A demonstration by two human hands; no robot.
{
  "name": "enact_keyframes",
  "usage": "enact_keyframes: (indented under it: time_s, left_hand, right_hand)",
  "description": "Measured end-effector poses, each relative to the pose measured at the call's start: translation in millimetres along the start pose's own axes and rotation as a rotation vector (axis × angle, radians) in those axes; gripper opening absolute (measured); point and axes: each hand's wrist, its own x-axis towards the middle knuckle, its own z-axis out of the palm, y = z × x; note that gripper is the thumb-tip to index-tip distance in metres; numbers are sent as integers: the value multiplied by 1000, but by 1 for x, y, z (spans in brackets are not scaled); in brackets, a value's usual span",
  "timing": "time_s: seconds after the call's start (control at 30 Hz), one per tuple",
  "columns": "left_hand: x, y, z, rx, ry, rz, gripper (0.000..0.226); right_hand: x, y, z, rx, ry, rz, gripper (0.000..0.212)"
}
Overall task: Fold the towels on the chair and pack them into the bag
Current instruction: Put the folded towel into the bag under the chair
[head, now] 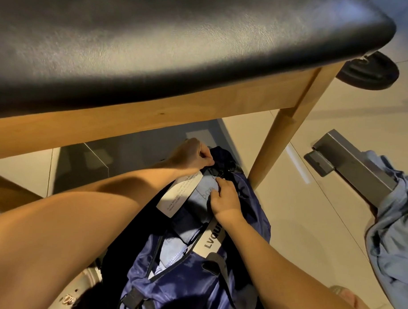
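On the floor below the chair's (171, 51) front edge lies the navy bag (191, 282), its top open, with a light blue towel (173, 250) tucked inside. Both hands are clamped on it. The left hand (196, 154) grips the rim nearest the chair, and the right hand (223, 197) pinches the dark trim of the opening just beside it. A white label (181, 192) lies between them. Right of the chair leg, more blue cloth (395, 228) hangs over a grey metal bar (351, 163).
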Motion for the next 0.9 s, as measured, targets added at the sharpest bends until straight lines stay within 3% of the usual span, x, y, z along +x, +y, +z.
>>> enact_keyframes:
  time_s: [0.17, 0.37, 0.47, 0.57, 0.67, 0.73, 0.77, 0.83, 0.9]
  left_hand:
    - [-4, -3, 7, -41, 5, -65, 7]
    - [-15, 13, 11, -109, 51, -100, 9]
    - [-20, 9, 16, 14, -6, -96, 13]
    - [-26, 3, 20, 134, -18, -56, 13]
    - [-36, 4, 24, 293, 3, -9, 17]
    - [-42, 3, 27, 336, 41, -30, 17]
    - [-44, 1, 30, 334, 56, -51, 17]
    - [-48, -1, 34, 284, 71, -86, 20]
    - [-49, 0, 38, 210, 74, -103, 24]
  right_hand:
    - [-38, 4, 1, 42, 250, 56, 44]
    - [-14, -4, 3, 221, 263, 344, 38]
    - [-19, -6, 1, 102, 200, 293, 33]
    - [-47, -12, -14, 19, 163, 91, 23]
    - [-73, -7, -45, -241, 349, -78, 15]
    - [-82, 2, -68, -390, 438, -14, 28]
    - [-83, 8, -73, -426, 417, 51, 36]
    - [-83, 22, -75, -447, 329, 131, 31]
    - [-83, 39, -73, -333, 265, 135, 33]
